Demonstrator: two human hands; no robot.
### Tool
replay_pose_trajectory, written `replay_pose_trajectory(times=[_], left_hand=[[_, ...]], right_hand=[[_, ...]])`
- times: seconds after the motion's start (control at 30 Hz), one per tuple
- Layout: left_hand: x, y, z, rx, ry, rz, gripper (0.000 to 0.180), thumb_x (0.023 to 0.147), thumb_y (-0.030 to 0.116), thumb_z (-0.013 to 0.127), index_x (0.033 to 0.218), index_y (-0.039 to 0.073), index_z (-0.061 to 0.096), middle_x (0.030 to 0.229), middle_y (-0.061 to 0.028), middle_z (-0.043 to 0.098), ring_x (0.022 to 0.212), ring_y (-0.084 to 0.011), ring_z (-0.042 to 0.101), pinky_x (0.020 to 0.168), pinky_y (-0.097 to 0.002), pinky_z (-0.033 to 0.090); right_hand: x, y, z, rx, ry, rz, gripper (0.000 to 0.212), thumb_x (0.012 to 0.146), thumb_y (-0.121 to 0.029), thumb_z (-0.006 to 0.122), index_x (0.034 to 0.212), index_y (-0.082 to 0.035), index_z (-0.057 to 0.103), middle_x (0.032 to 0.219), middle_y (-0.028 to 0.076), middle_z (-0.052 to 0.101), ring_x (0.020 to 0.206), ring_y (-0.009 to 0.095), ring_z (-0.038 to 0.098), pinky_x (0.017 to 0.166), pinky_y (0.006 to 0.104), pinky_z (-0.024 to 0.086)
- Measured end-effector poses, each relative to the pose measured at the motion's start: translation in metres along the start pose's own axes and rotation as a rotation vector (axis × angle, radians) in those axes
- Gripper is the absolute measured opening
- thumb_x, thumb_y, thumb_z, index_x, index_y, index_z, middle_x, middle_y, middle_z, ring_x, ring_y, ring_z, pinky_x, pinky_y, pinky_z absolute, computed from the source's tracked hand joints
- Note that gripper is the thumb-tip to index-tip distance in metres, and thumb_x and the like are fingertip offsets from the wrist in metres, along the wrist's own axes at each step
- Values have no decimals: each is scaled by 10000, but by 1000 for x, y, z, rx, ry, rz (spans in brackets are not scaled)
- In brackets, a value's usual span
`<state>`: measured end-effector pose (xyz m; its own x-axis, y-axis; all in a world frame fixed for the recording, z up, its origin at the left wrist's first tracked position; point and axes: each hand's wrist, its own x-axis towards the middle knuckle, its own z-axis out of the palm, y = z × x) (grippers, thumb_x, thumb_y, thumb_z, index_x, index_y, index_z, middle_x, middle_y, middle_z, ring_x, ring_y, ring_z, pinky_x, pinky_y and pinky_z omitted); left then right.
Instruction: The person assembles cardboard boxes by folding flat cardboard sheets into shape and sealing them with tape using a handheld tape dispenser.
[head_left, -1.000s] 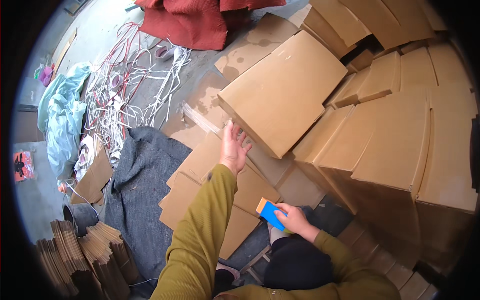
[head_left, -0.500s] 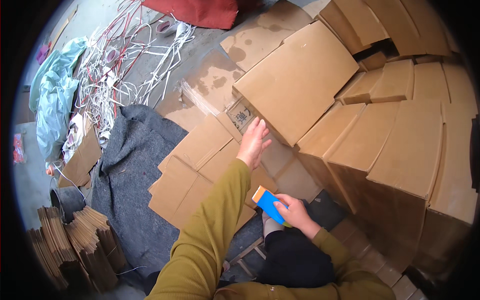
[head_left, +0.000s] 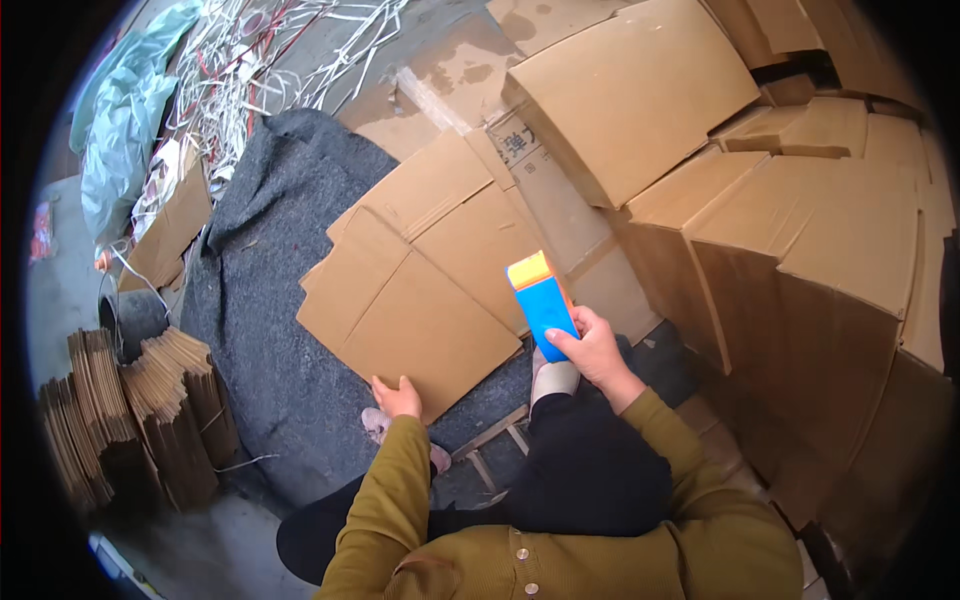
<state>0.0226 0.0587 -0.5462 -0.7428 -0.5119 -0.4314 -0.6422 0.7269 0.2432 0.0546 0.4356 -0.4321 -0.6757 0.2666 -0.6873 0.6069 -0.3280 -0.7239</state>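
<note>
A flat, creased cardboard sheet [head_left: 425, 315] lies partly over a rumpled, felt-like grey blanket [head_left: 265, 240]. The left hand [head_left: 400, 398], fingers spread, is at the sheet's near edge; the right hand [head_left: 592, 352] grips a smooth, oblong blue tool [head_left: 542, 308], orange-ended. Square-edged cardboard boxes [head_left: 830, 235] stand rightward; ribbon-like straps [head_left: 235, 75] tangle beyond.

Cardboard sheet [head_left: 430, 310] lies on blanket [head_left: 255, 290], left of boxes [head_left: 810, 230]

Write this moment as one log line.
left hand: at edge of flat cardboard; right hand: holds blue-orange object; gray blanket: partly beneath cardboard
</note>
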Motion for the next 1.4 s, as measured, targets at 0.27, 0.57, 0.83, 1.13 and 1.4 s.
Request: replay_pose_trajectory(times=[0.27, 0.57, 0.83, 1.13, 1.4], left_hand=[[-29, 17, -17, -790, -270, -487, 295, 940, 88, 490, 1197, -20, 586, 1170, -125, 647, 1053, -232, 612, 911, -341, 469], [-18, 1, -78, -686, -325, -400, 446, 819, 463, 715, 1021, 67, 679, 864, -68, 654, 607, -158, 543, 547, -315, 393], [-101, 56, -156, -968, -392, 314, 413, 910, 149, 611, 1266, -45, 527, 1194, -168, 640, 1066, -252, 634, 946, -361, 485], [-150, 98, -146, -809, -280, 641, 692, 1027, 477, 428, 1508, -4, 303, 1473, -209, 364, 1386, -319, 374, 1153, -380, 286], [-170, 124, -159, -1369, -848, 211, 786, 970, 355, 612, 1561, 54, 191, 1586, -170, 254, 1461, -254, 254, 1186, -373, 195]], right_hand=[[28, 4, 29, -820, 0, -216, 454, 787, -401, 745, 940, -9, 577, 904, 215, 667, 882, 385, 660, 756, 454, 515], [46, -6, 41, -1091, -38, -227, 573, 797, -479, 685, 1050, 33, 639, 1007, 250, 684, 970, 378, 672, 831, 439, 523], [1, -104, 39, -1461, -203, -265, 750, 766, -301, 590, 1466, -107, 404, 1144, 239, 666, 1104, 395, 620, 966, 459, 479], [-116, -196, 140, -1865, -452, -502, 462, 902, -579, 535, 1032, -200, 764, 918, 106, 734, 904, 297, 694, 821, 409, 539], [-97, -157, 156, -1504, -356, -376, 705, 824, -769, 507, 1096, -169, 757, 964, 121, 740, 952, 291, 700, 853, 389, 539]])
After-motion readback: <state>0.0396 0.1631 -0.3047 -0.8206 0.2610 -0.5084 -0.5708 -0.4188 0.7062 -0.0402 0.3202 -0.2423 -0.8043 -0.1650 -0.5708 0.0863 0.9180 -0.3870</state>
